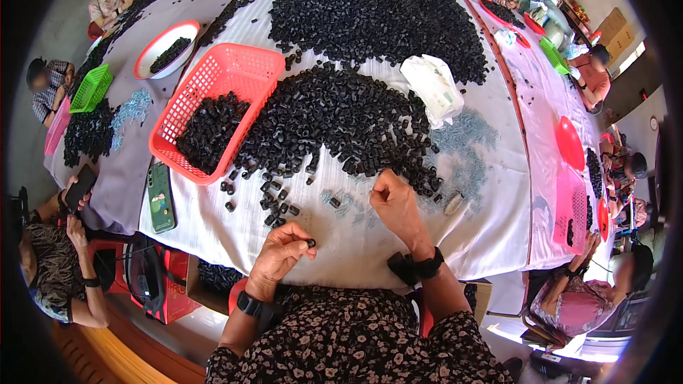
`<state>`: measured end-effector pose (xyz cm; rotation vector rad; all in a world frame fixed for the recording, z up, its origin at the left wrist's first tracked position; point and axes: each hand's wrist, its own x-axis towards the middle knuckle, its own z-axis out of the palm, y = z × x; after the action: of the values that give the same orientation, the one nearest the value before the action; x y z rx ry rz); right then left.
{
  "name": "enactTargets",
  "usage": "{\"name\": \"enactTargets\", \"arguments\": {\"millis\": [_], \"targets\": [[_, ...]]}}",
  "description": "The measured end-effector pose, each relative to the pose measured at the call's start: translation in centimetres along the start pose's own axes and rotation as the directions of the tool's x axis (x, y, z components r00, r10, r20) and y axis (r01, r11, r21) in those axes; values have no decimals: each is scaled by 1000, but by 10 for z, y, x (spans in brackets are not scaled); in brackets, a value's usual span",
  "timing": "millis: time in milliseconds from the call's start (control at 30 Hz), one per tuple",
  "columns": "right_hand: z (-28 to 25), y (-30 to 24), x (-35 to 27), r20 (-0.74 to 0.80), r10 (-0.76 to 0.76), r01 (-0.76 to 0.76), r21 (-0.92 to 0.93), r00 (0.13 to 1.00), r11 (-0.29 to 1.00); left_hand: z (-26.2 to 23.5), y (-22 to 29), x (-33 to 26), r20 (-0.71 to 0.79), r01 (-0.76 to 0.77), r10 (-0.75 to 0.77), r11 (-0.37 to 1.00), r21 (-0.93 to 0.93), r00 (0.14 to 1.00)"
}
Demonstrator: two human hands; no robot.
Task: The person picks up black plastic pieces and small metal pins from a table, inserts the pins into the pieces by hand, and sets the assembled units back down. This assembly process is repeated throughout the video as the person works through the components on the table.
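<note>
My left hand pinches a small black plastic piece between thumb and fingertips, just above the white cloth near the table's front edge. Farther forward, my right hand is closed with its fingers curled in; whatever they hold, if anything, is hidden. Past both hands spreads a heap of similar black pieces. Several loose ones lie just beyond my left hand. Tiny clear bluish pieces are scattered between my hands, and more clear pieces lie in a patch beyond my right hand.
A red plastic basket partly filled with black pieces stands left of the heap. Left of it lie a green phone and a red-rimmed basin. A white plastic packet rests right of the heap. Several people sit around the table.
</note>
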<state>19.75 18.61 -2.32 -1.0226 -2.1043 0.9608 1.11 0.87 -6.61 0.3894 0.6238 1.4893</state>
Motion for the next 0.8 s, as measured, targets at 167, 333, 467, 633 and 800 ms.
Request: {"name": "enactTargets", "arguments": {"millis": [167,333,467,633,800], "targets": [[7,4,-5,-38,18,-11,179,999,984,2,3,0,9,12,-13,1000,24,1000],[14,10,-5,-7,8,-5,373,1000,928,1,0,2,0,-6,6,999,37,1000],[16,10,-5,-14,100,-82,474,995,877,2,1,0,7,-21,21,998,55,1000],[20,25,-6,-95,91,-30,508,991,861,9,2,-1,8,-36,35,994,104,999],[19,27,-5,-165,100,-7,489,981,872,9,-3,-4,-26,-63,69,981,185,997]]}}
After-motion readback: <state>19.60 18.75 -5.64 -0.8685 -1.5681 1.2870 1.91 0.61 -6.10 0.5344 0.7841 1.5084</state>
